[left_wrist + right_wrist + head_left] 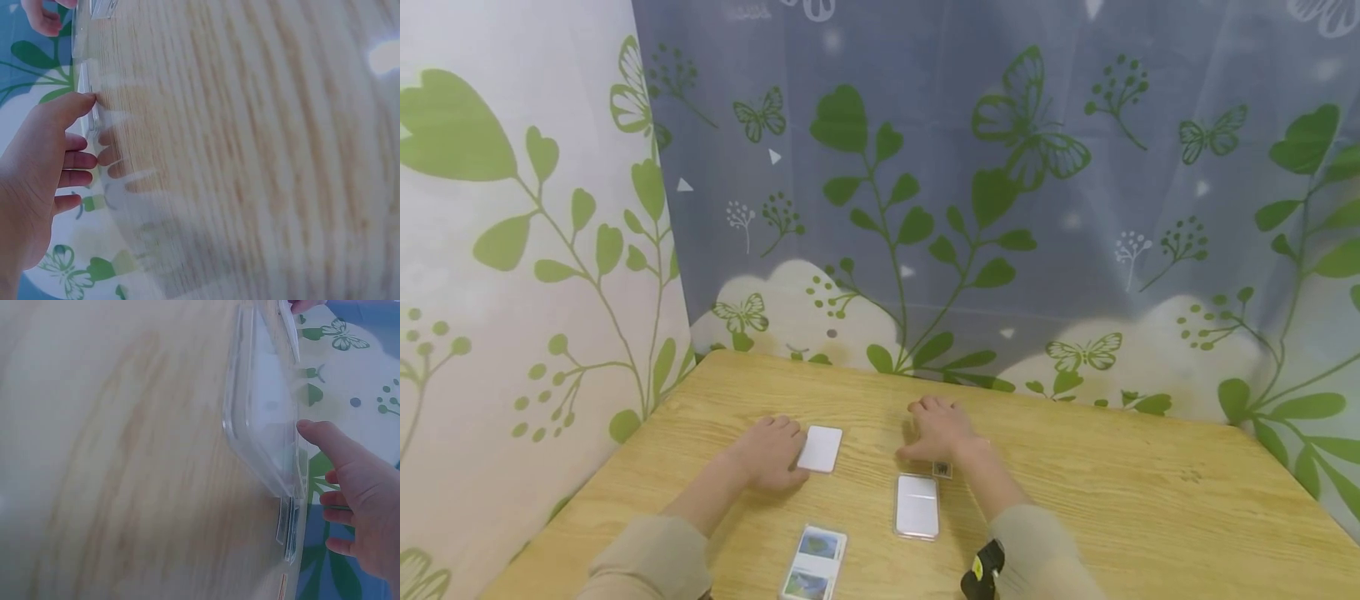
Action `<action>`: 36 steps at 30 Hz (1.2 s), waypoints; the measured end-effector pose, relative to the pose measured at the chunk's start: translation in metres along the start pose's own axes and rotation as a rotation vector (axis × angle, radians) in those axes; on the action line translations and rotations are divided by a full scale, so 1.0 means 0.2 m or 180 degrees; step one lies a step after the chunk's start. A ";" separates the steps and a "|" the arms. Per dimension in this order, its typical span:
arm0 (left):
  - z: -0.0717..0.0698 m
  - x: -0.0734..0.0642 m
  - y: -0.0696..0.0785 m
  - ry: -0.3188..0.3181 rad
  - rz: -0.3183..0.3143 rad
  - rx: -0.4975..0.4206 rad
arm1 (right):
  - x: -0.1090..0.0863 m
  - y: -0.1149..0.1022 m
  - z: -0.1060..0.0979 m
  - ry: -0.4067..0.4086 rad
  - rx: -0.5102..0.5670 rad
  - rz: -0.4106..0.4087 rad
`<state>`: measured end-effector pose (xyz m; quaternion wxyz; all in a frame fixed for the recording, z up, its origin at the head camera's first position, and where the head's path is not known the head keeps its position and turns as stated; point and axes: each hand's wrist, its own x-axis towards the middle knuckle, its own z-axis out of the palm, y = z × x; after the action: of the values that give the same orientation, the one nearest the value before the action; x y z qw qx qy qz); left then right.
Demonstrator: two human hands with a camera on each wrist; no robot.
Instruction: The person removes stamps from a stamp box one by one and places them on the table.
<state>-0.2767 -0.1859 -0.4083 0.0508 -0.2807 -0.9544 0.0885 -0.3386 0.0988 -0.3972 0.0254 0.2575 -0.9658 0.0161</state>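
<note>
My left hand [771, 454] rests on the table at the left edge of a white card [822, 450], its thumb by the card's lower corner. Relaxed fingers show in the left wrist view. Over the table, my right hand [943, 429] is spread with nothing in it. Just below it lies a small square piece with a dark mark [942, 470], partly covered by the wrist. Closer to me is a clear plastic case [917, 508] with something white inside; the right wrist view shows its raised rim. The right thumb is near this case, apparently not gripping it.
A flat pack with blue and green pictures [815, 562] lies at the near edge of the view. The wooden table [1150, 500] meets a patterned curtain [925, 208] at the back and left. A black wrist strap [982, 572] sits by the right sleeve.
</note>
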 end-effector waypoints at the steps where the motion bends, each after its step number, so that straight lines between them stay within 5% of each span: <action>1: 0.00 0.00 0.00 -0.0008 -0.0002 -0.0005 | 0.00 0.00 0.00 -0.0012 -0.0016 -0.0002; 36: 0.01 0.01 0.00 0.0003 0.0005 0.0019 | 0.05 -0.01 0.07 -0.0121 -0.0190 -0.0054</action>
<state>-0.2785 -0.1862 -0.4094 0.0520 -0.2813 -0.9539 0.0912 -0.3463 0.0914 -0.4103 0.0149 0.2650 -0.9640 -0.0179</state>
